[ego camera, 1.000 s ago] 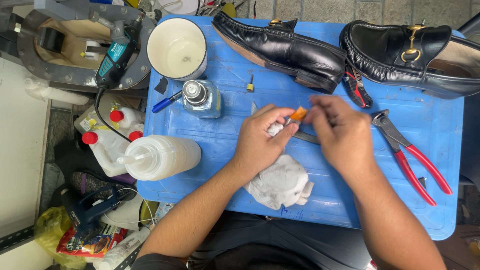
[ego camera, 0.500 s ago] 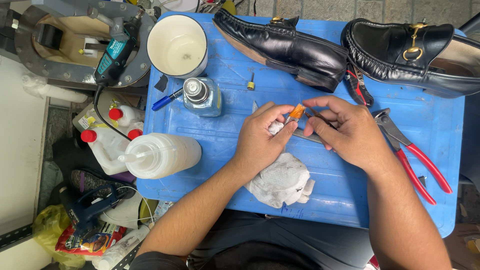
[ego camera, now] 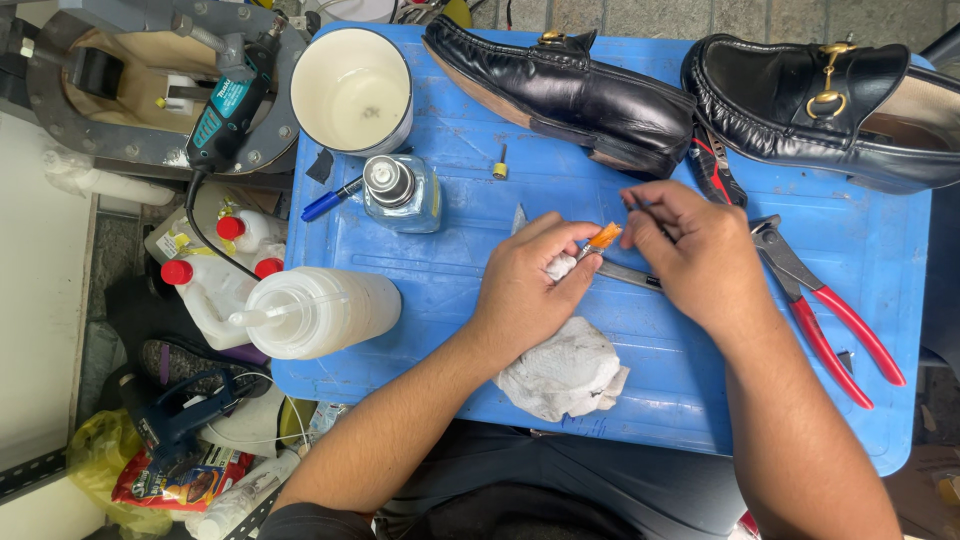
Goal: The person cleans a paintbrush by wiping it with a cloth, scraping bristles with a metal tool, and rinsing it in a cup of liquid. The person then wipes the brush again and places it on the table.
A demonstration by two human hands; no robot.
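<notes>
My left hand point(ego camera: 530, 280) pinches a small white wad point(ego camera: 560, 266) against the orange tip point(ego camera: 604, 237) of a thin brush, over the blue plastic work surface point(ego camera: 460, 290). My right hand point(ego camera: 695, 255) holds the other end of that brush, fingers closed around its thin handle. A metal blade point(ego camera: 625, 275) lies flat under both hands. A crumpled white cloth point(ego camera: 560, 372) rests just below my left wrist. Two black leather loafers sit at the back: one point(ego camera: 565, 90) on its side with the sole showing, the other point(ego camera: 820, 95) upright with a gold buckle.
Red-handled pliers point(ego camera: 820, 300) lie at the right. A white cup point(ego camera: 352, 90), a glass bottle with a metal cap point(ego camera: 398, 192), a blue pen point(ego camera: 330, 200) and a white squeeze bottle point(ego camera: 315, 312) stand left. A rotary tool point(ego camera: 228, 105) rests off the surface.
My right hand has shifted slightly left and up along the brush handle. My left hand keeps the wad at the orange tip.
</notes>
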